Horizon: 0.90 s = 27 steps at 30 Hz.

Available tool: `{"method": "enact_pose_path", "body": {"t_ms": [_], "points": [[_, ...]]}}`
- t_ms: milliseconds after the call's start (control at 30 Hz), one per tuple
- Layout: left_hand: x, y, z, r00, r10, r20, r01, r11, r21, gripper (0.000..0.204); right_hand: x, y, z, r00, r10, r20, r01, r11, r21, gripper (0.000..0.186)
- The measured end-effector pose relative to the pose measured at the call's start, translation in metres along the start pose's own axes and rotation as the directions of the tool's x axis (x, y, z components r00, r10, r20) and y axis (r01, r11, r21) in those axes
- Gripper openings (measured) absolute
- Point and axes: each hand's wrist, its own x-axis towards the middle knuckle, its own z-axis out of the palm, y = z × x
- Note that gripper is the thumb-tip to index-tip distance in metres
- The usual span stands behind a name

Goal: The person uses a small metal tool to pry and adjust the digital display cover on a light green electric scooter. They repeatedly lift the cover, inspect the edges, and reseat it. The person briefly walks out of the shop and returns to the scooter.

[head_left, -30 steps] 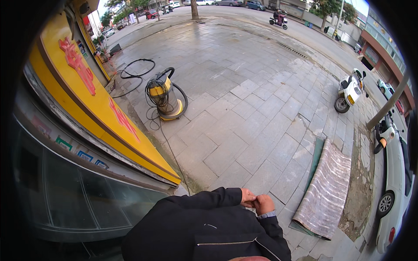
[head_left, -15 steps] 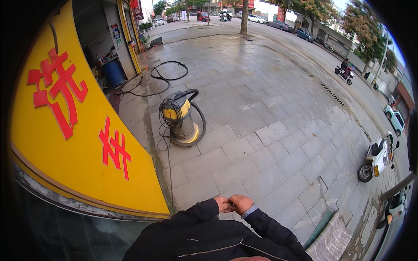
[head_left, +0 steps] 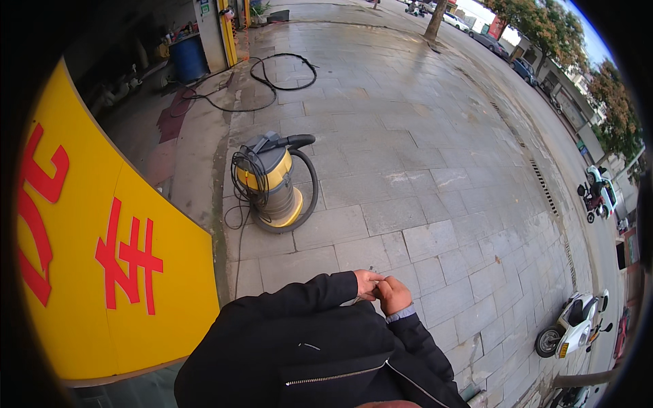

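Observation:
My left hand point(head_left: 368, 284) and my right hand point(head_left: 394, 296) are brought together in front of my dark jacket, their fingertips meeting. Both have their fingers bent and pressed together. Whatever may be between them is too small or hidden to make out. A yellow and grey drum vacuum cleaner point(head_left: 277, 187) stands upright on the paving ahead and to the left, apart from my hands. Its black hose point(head_left: 314, 197) loops down the right side, and a black cable point(head_left: 246, 178) hangs in coils on the left.
A yellow sign panel with red characters point(head_left: 166, 224) rises at the left. Beyond it, a blue barrel point(head_left: 188, 60) stands at an open doorway. A black hose point(head_left: 269, 85) snakes over the paving. White scooter point(head_left: 575, 325) at right; tree trunk point(head_left: 435, 24) far off.
My view has shifted forward and turned left, bringing the doorway and barrel closer. My hands stay together, slightly higher in view. A rider on the road has moved toward the right edge.

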Motion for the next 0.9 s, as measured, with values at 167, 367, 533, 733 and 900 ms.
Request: {"method": "enact_pose_path", "body": {"t_ms": [167, 367, 533, 733, 900], "points": [[0.070, 0.110, -0.095, 1.000, 0.021, 0.023, -0.019, 0.996, -0.085, 0.044, 0.144, 0.121, 0.013, 0.996, -0.086, 0.019, 0.077, 0.954, 0.289, 0.014], [0.139, 0.240, -0.158, 0.958, 0.178, -0.227, -0.235, 0.937, -0.257, 0.026, 0.356, 0.233, 0.002, 0.942, -0.289, 0.170, 0.135, 0.791, 0.596, 0.016], [0.181, 0.353, -0.246, 0.887, 0.196, -0.418, -0.262, 0.960, -0.105, 0.026, 0.521, 0.304, 0.033, 0.852, -0.368, 0.371, 0.093, 0.805, 0.586, 0.025], [0.251, 0.470, -0.411, 0.854, 0.286, -0.435, -0.325, 0.945, -0.018, 0.033, 0.708, 0.387, 0.124, 0.763, -0.120, 0.635, -0.179, 0.905, 0.386, 0.031], [0.260, 0.596, -0.526, 0.849, 0.292, -0.441, -0.321, 0.947, 0.009, 0.037, 0.864, 0.410, 0.164, 0.858, -0.347, 0.379, 0.189, 0.899, 0.396, 0.034]]}}
